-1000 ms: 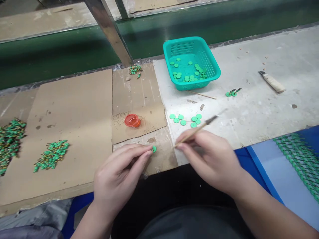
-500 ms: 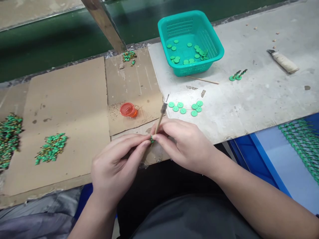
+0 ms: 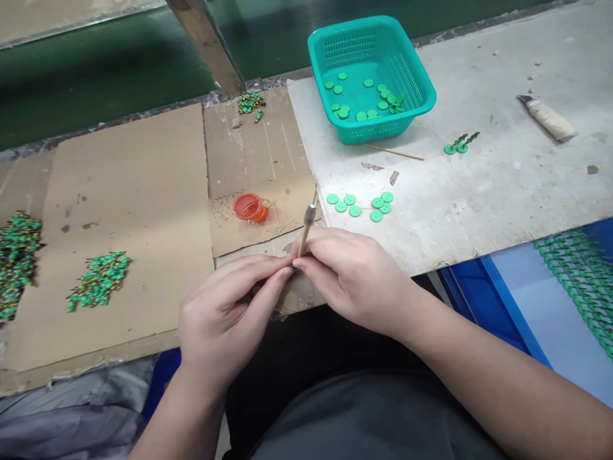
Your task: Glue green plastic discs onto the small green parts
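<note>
My left hand (image 3: 234, 306) is closed in a pinch on a small green piece (image 3: 295, 268), mostly hidden by the fingertips. My right hand (image 3: 357, 275) meets it, thumb and finger touching the same spot. Between the right fingers stands a thin wooden stick (image 3: 304, 239) with a dark wrapped collar and a fine needle-like tip pointing up and away. Just beyond the hands lie several flat green buttons (image 3: 355, 211) with small holes. A small red cup (image 3: 248, 207) holding clear liquid stands on the cardboard ahead of my left hand.
A teal basket (image 3: 342, 133) holds more green discs. Piles of small green-and-gold pieces (image 3: 98, 279) lie on cardboard (image 3: 143, 191) to the left. Two discs with upright dark stems (image 3: 462, 145), a wooden stick (image 3: 393, 152) and a wrapped-handle knife (image 3: 548, 119) are at the right.
The needle-tipped stick has tilted a little, its tip shifting left. The green piece shows less between my fingers. The whole view has shifted slightly; both hands keep their hold.
</note>
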The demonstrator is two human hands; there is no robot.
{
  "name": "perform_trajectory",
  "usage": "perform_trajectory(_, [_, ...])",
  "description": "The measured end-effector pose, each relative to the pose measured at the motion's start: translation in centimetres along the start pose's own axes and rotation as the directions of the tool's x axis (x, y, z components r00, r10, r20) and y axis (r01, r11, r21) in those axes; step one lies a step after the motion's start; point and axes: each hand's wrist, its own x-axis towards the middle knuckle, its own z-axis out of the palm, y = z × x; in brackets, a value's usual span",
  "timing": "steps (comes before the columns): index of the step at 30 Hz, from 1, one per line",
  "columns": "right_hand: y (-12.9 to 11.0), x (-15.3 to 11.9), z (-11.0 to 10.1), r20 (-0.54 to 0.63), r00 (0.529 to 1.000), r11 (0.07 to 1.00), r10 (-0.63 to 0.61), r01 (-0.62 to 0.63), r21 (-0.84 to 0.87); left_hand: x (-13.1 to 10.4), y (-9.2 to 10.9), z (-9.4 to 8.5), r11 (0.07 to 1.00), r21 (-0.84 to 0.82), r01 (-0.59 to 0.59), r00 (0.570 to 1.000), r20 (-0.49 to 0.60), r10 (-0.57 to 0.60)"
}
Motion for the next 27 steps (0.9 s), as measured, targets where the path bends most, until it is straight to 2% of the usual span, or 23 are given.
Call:
perform_trajectory(7, [0.17,-0.25,-0.18,-0.047,0.999,1.0,0.014,-0.015,-0.022,-0.19,-0.19,0.04,1.0,-0.003,0.016,1.0,-0.001,-0.016])
perform_trajectory(27, [0.22,-0.08,-0.07,0.009,1.0,1.0,0.001,0.0,-0.016,-0.27,0.01,-0.03,0.997,0.008,0.075,0.997,-0.013,-0.075])
